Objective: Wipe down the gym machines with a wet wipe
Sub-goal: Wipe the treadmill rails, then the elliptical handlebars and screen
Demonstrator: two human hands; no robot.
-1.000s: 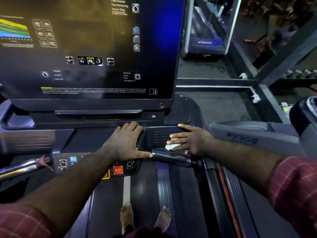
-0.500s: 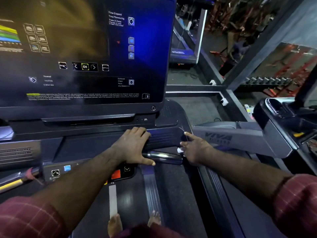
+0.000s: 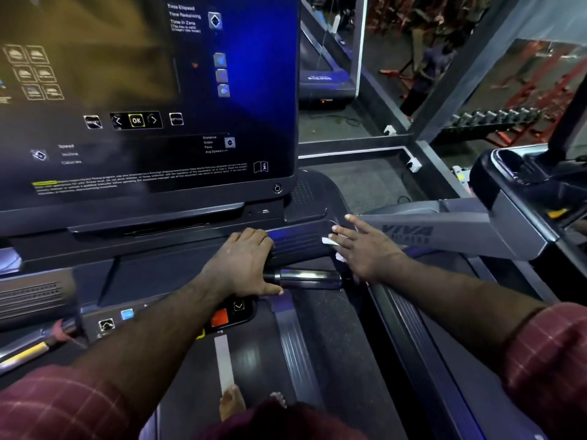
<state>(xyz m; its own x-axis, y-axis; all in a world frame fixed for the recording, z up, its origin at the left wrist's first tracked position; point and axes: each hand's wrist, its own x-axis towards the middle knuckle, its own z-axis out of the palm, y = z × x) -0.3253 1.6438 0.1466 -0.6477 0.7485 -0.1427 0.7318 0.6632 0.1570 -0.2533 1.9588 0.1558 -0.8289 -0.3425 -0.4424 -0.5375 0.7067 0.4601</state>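
1. Head view: a treadmill console (image 3: 295, 239) is seen below a large dark screen (image 3: 143, 100).
2. The left hand (image 3: 241, 262) is laid palm-down on the console ledge, fingers together and thumb stretched out beside a short metal handle (image 3: 305, 278).
3. The right hand (image 3: 365, 249) is spread, with straight fingers pressed against the console's right end.
4. The wet wipe (image 3: 330, 242) is trapped under those fingers; only white corners are shown.
5. A red button (image 3: 219, 317) is partly covered by the left forearm.
6. Bare feet (image 3: 232, 404) are planted on the belt (image 3: 317, 360).
7. A neighbouring grey machine arm (image 3: 444, 230) is seen just beyond the right hand.
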